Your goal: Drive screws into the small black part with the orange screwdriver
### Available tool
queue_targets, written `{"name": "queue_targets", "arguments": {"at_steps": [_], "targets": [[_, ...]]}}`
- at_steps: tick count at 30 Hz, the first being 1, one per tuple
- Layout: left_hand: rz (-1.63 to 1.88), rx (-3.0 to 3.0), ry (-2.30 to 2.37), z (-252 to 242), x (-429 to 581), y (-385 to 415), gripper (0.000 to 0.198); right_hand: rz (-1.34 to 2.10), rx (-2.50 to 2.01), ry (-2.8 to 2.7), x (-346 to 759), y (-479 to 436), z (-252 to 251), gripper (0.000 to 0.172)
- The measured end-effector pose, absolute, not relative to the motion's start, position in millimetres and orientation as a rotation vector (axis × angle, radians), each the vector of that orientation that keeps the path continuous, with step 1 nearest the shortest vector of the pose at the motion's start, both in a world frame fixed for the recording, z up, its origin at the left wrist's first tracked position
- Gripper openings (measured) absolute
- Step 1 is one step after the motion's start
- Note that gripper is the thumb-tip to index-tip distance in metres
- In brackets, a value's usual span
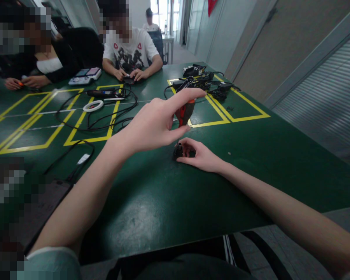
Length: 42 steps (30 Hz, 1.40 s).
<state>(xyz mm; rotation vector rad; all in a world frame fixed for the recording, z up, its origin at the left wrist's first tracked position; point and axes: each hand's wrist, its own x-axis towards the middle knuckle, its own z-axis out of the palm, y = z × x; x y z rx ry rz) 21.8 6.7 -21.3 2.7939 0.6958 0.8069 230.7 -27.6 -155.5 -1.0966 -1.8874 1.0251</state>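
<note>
My left hand hovers over the green table, closed round the red and black handle of a tool that points down; the index finger stretches out over its top. Just below it my right hand rests on the table, fingers curled round a small black part that it holds upright. The tool's tip is hidden behind my left thumb, close above that part.
Yellow tape boxes mark the table. Black cables and a white ring lie at the middle left, a heap of black gear at the back right. Two people sit across the far side, hands busy on the table.
</note>
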Motion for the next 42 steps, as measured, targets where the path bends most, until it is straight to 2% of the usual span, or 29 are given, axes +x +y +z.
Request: {"name": "queue_targets", "arguments": {"at_steps": [6,17,35,42], "targets": [[0.802,2.799,0.743,-22.1,20.8,8.9,0.056,0.984,-1.12,-1.962,231.3,-28.2,-153.4,0.034],[0.797,2.817,0.672,-18.5,18.8,4.9,0.067,0.993,-1.152,-1.967,231.8,-28.7,-153.7,0.032],[0.798,2.844,0.704,-18.1,15.5,3.1,0.044,0.971,-1.138,-1.965,231.6,-29.0,-153.4,0.029],[0.788,2.793,0.699,-14.8,15.7,0.0,0.05,0.959,-1.155,-1.971,233.3,-30.2,-153.7,0.031]]}}
